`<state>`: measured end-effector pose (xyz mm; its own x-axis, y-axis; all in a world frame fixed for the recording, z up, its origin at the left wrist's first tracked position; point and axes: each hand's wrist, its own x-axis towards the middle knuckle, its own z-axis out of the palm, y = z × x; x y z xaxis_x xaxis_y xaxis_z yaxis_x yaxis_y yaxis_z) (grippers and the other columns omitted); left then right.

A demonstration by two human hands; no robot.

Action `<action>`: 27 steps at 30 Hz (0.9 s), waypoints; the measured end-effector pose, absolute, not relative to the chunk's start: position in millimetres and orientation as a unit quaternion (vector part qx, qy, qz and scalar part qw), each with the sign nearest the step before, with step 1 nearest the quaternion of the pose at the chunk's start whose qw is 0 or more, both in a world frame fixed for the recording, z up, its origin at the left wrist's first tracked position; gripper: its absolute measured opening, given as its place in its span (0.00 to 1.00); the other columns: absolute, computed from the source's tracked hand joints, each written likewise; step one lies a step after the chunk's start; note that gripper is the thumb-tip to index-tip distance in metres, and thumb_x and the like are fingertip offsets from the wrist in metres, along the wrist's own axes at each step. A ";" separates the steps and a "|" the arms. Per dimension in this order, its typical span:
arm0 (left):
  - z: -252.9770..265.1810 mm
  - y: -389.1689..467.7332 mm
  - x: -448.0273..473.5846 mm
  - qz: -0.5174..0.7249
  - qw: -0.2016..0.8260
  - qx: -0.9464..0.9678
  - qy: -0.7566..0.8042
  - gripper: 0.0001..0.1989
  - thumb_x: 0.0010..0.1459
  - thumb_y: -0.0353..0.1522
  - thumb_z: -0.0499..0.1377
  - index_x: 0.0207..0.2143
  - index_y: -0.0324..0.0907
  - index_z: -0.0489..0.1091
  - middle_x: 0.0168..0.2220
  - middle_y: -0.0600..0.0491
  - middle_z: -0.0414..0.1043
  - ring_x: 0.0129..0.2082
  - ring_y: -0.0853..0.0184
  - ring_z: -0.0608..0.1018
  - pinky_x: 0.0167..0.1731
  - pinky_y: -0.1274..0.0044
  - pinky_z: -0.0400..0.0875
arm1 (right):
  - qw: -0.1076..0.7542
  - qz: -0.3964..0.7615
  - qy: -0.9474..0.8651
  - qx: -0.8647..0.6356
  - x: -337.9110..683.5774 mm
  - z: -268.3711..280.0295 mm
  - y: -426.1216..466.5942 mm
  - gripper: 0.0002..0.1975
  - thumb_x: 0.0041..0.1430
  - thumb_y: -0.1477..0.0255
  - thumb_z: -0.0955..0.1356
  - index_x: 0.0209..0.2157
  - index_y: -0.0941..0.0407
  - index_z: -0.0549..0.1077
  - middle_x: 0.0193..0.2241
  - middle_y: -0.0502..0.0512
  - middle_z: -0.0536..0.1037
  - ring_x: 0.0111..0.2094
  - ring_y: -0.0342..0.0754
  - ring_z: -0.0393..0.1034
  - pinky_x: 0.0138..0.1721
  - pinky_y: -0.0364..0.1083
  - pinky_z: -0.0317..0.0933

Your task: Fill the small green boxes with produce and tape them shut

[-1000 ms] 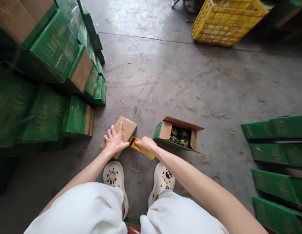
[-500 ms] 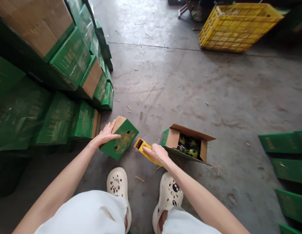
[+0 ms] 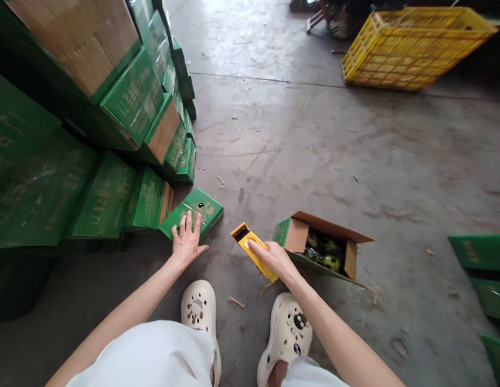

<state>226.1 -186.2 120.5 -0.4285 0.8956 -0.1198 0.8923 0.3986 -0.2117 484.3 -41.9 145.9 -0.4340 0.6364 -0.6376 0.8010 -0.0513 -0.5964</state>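
Note:
My left hand [image 3: 187, 240] has its fingers spread over a small green carton [image 3: 209, 210] on the floor. The fingertips reach onto its printed top face, where a thin shiny line and a small dark hole show. In my right hand [image 3: 274, 259] is a yellow, boxy tool [image 3: 254, 252] that looks like a tape dispenser, with a dark slot at its front end. Just right of that hand stands an open carton [image 3: 297, 235], flaps up, holding several dark, green-tinged wrapped items [image 3: 330, 262] that I cannot make out.
Stacked green cartons [image 3: 131, 99] rise along the left side. More green cartons [image 3: 478, 252] are at the right edge. A yellow plastic crate [image 3: 411, 59] stands at the upper right near a person's shoe [image 3: 338, 28]. Scraps [image 3: 236, 302] lie near my clogs [image 3: 198, 306].
The carton under my left hand has turned, so a different printed face points up. My left hand has shifted from its side onto that face. My right hand still holds the yellow tool.

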 end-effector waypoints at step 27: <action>173.3 -311.5 220.1 -0.123 -0.194 -0.418 -0.879 0.50 0.40 0.30 0.70 0.67 0.55 0.60 0.67 0.44 0.49 0.64 0.45 0.64 0.64 0.56 0.65 | 0.085 -0.541 0.675 0.495 489.3 157.5 -45.5 0.33 0.50 0.35 0.64 0.21 0.52 0.74 0.21 0.59 0.78 0.25 0.56 0.73 0.26 0.48 0.60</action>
